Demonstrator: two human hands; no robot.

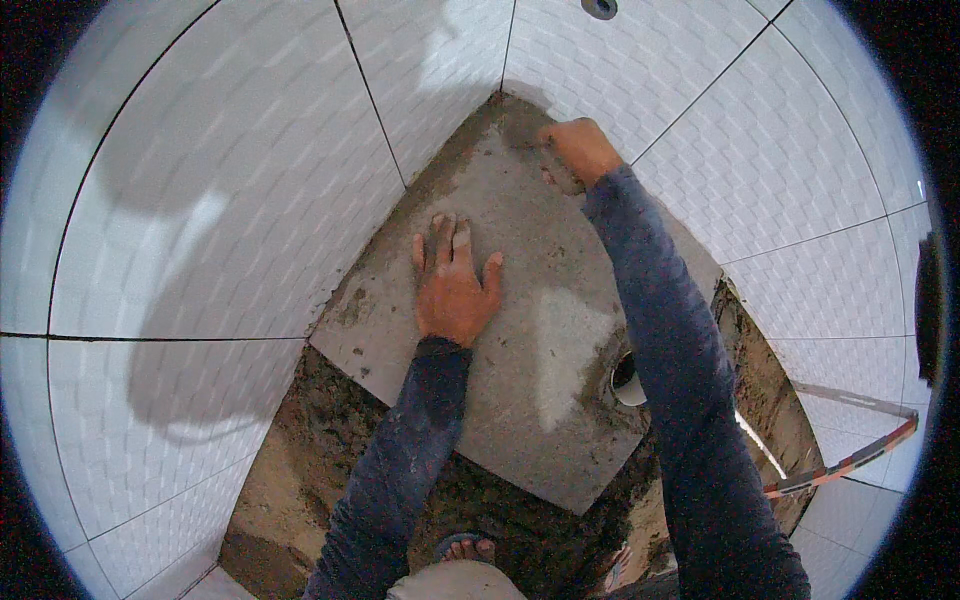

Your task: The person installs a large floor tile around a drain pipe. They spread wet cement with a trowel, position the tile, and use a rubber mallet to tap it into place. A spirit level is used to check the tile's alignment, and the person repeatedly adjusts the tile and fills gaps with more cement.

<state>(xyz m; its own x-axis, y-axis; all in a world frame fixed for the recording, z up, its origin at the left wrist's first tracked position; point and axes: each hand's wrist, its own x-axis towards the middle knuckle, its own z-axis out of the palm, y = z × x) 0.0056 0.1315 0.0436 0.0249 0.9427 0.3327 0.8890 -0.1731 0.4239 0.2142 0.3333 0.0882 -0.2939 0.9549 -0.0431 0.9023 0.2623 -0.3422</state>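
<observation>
My left hand (455,290) lies flat with its fingers spread on a grey floor tile (500,380), left of the tile's middle. At the tile's far corner, close to the right wall, my right hand (583,152) is closed and its fingers curl downward. Something greyish and blurred shows by those fingers; what it is I cannot make out. Smears of dirt mark the tile. Through it, partly behind my right forearm, stands a white pipe (632,392) with an open mouth.
White patterned wall tiles (250,230) meet at the far corner. Dark, damp mortar or soil (340,410) borders the tile's near edges. An orange-and-black banded strip (850,458) leans at the right. My sandalled foot (468,548) is at the bottom, and a round wall opening (600,8) at the top.
</observation>
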